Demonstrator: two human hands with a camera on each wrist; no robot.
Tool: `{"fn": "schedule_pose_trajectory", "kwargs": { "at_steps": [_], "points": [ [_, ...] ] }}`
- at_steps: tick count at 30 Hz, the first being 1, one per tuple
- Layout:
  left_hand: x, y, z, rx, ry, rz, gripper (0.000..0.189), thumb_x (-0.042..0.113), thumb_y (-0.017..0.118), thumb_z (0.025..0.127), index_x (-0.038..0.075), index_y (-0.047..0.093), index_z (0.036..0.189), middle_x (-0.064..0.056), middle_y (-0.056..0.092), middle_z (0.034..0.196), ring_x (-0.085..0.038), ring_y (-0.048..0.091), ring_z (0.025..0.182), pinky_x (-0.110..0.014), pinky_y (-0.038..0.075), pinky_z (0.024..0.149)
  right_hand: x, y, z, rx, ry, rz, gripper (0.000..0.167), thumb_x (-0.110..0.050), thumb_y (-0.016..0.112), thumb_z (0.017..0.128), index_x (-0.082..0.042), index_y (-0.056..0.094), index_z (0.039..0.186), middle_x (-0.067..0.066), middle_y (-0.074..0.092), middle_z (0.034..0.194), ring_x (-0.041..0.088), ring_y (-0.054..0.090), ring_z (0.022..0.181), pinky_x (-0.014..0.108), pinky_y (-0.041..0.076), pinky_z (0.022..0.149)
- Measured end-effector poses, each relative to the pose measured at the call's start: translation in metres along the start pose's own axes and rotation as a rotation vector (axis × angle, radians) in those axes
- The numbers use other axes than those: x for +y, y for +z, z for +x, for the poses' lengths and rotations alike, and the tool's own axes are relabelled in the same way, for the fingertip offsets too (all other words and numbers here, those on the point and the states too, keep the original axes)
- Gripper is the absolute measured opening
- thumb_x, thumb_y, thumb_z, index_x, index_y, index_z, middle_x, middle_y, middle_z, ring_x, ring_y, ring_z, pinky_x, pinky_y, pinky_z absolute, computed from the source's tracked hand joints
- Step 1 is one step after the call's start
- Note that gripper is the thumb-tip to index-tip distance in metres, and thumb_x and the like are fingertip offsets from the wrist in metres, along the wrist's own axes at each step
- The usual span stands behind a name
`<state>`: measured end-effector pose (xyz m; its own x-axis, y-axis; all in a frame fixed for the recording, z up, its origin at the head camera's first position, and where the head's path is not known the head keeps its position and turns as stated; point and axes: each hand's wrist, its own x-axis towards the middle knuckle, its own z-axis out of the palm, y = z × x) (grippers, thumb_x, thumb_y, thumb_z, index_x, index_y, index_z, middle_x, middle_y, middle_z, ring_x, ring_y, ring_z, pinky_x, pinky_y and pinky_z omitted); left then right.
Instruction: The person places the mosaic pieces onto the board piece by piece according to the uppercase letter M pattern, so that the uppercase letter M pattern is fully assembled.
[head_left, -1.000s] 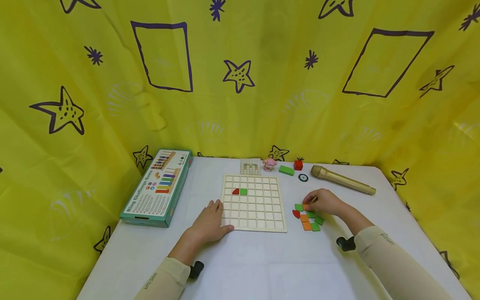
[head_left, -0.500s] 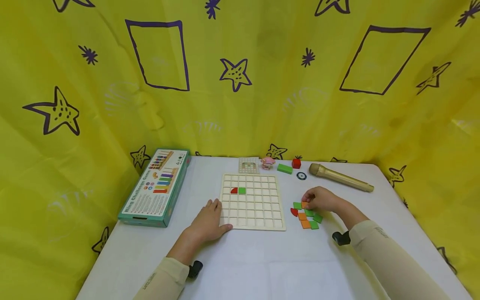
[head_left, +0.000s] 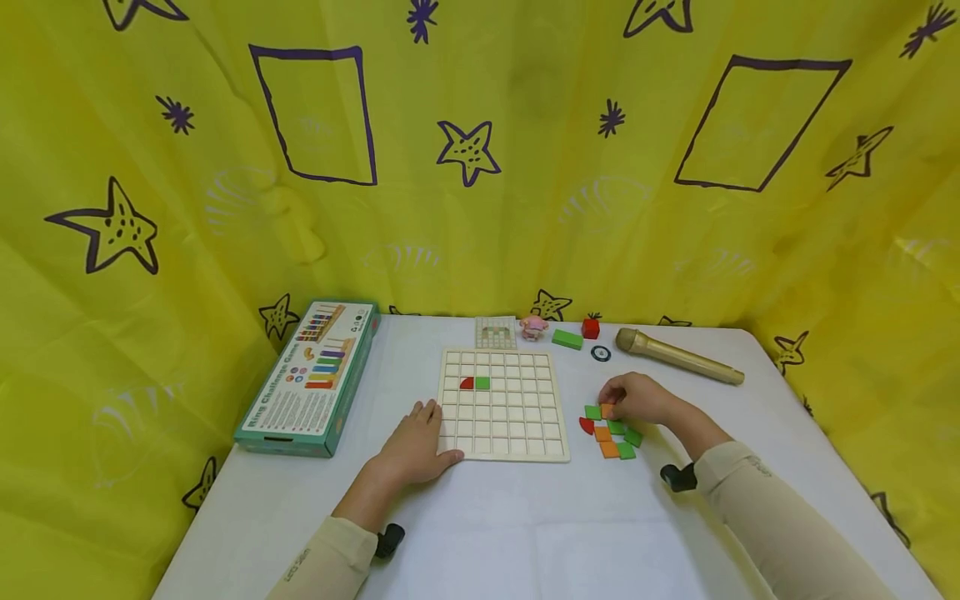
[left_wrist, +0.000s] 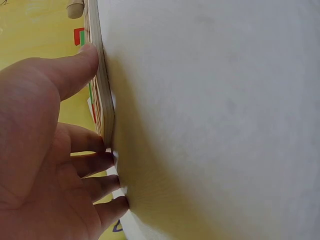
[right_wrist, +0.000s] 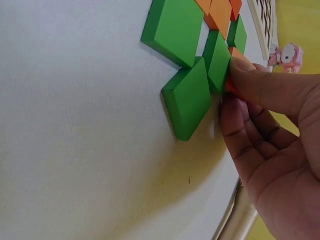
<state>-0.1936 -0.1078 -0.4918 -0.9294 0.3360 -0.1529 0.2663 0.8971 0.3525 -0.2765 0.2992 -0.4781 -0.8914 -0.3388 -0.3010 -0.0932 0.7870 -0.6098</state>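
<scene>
My left hand (head_left: 412, 446) rests against the lower left corner of a pale wooden grid board (head_left: 517, 425). Its thumb is on the front edge and its fairly straight fingers are by the left side. Two tiles lie in the board's cells, a red quarter-circle tile (head_left: 467, 383) and, to its right, a green square tile (head_left: 483, 383). Right of the board, my right hand (head_left: 637, 398) pinches an orange tile (head_left: 607, 411) between thumb and fingers, at the back of a loose group of tiles. Near it lie several green tiles (right_wrist: 187, 100), more orange tiles (head_left: 610, 450) and a red quarter-circle tile (head_left: 587, 426).
Behind the board are a small patterned grid card (head_left: 495, 333), a pink figurine (head_left: 533, 327), a green block (head_left: 567, 339), a red cube (head_left: 591, 329) and a round disc (head_left: 601, 353). A gold microphone (head_left: 678, 357) lies back right; a game box (head_left: 311, 379) lies left.
The head view shifts slightly. Both hands stay at nearly the same places, the left at the board's corner and the right at the orange tile.
</scene>
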Motion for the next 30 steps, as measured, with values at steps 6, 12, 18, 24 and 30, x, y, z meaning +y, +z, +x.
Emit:
{"fn": "schedule_pose_trajectory", "kwargs": {
  "at_steps": [6, 12, 18, 24, 30],
  "points": [
    [-0.001, 0.002, 0.0, 0.0, -0.001, 0.001, 0.089, 0.047, 0.067, 0.094, -0.014, 0.033, 0.149, -0.028, 0.031, 0.157, -0.045, 0.024, 0.147, -0.053, 0.027, 0.118, -0.002, 0.001, -0.004, 0.002, 0.0, 0.002, 0.012, -0.004, 0.075, 0.088, -0.007, 0.073, 0.1, 0.003, 0.064, 0.089, 0.022, 0.054, 0.087, 0.037, 0.05, 0.082],
    [-0.003, 0.005, 0.001, 0.002, 0.0, 0.014, 0.089, 0.048, 0.067, 0.094, -0.014, 0.034, 0.149, -0.027, 0.031, 0.158, -0.044, 0.024, 0.148, -0.054, 0.028, 0.117, 0.007, 0.001, -0.002, -0.001, -0.013, 0.05, 0.012, -0.006, 0.075, 0.089, -0.007, 0.074, 0.101, 0.002, 0.068, 0.09, 0.021, 0.057, 0.086, 0.036, 0.051, 0.083],
    [-0.005, 0.005, 0.002, 0.006, 0.002, 0.016, 0.09, 0.049, 0.067, 0.094, -0.014, 0.034, 0.149, -0.028, 0.031, 0.157, -0.045, 0.024, 0.147, -0.054, 0.027, 0.117, 0.002, -0.007, -0.003, 0.047, -0.055, 0.089, 0.013, -0.002, 0.071, 0.09, -0.003, 0.073, 0.103, 0.004, 0.07, 0.094, 0.022, 0.059, 0.086, 0.034, 0.052, 0.082],
    [-0.004, 0.005, 0.003, 0.001, -0.005, 0.032, 0.09, 0.051, 0.065, 0.094, -0.013, 0.033, 0.15, -0.026, 0.031, 0.158, -0.044, 0.023, 0.148, -0.052, 0.027, 0.118, -0.008, -0.013, 0.005, 0.055, -0.061, 0.142, 0.018, 0.0, 0.068, 0.091, 0.002, 0.071, 0.109, 0.008, 0.071, 0.098, 0.023, 0.061, 0.088, 0.034, 0.054, 0.084],
    [-0.003, 0.004, 0.003, 0.002, -0.009, 0.014, 0.09, 0.05, 0.067, 0.094, -0.013, 0.033, 0.15, -0.026, 0.031, 0.158, -0.044, 0.024, 0.148, -0.053, 0.027, 0.118, -0.02, -0.017, 0.018, 0.063, -0.073, 0.128, 0.019, -0.003, 0.07, 0.092, 0.0, 0.072, 0.111, 0.007, 0.072, 0.1, 0.022, 0.063, 0.089, 0.036, 0.057, 0.086]
  ]
}}
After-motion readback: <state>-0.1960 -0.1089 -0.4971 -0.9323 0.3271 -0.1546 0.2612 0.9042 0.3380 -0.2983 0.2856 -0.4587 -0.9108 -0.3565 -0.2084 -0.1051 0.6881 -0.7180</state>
